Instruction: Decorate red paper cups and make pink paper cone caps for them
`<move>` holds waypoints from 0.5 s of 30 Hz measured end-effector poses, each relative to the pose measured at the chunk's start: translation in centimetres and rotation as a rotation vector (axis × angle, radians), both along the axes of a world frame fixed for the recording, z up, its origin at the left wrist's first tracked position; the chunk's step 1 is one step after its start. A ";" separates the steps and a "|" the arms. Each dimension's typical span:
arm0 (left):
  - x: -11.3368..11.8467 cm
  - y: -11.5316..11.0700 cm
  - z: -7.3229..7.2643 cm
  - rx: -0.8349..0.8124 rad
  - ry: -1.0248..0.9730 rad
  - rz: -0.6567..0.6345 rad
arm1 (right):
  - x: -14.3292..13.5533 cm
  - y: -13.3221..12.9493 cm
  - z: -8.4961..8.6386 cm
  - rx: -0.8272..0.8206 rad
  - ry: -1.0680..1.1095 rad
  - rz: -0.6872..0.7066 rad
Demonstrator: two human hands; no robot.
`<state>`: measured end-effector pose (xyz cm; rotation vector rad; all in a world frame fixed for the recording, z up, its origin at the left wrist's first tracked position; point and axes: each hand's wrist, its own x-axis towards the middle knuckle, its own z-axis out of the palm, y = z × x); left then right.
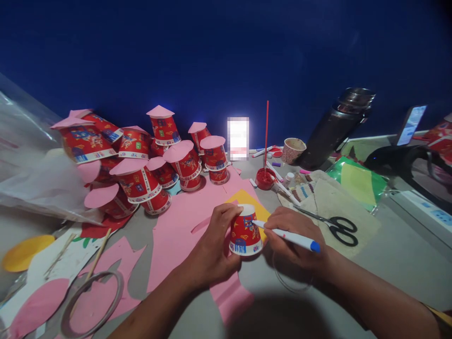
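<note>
My left hand [215, 245] grips an upside-down red paper cup [243, 235] from its left side, thumb near the white rim and fingers at the base on top. Blue drawn marks show on the cup's rim and upper side. Between the fingers of my right hand [294, 233] is a white marker [286, 235] with a blue end, its tip touching the cup's upper right side. Pink paper [180, 230] and a yellow sheet [252, 195] lie beneath and behind the cup.
Red cups with pink paper cones [137, 183] are stacked at the back left. Scissors [339, 226], a red paint pot [264, 179], a paper cup [294, 149] and a black flask [332, 127] stand or lie to the right. A tape roll [67, 320] lies front left.
</note>
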<state>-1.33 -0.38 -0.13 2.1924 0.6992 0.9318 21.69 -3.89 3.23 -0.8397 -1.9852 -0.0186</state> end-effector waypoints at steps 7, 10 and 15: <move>0.0 0.1 0.0 -0.004 0.003 0.007 | 0.4 0.0 0.2 -0.037 0.075 -0.005; 0.0 0.0 0.1 -0.009 0.006 0.003 | 0.4 0.1 0.2 -0.028 0.122 -0.042; 0.1 -0.1 0.3 -0.004 -0.008 0.002 | 0.0 0.1 -0.1 -0.028 0.132 0.004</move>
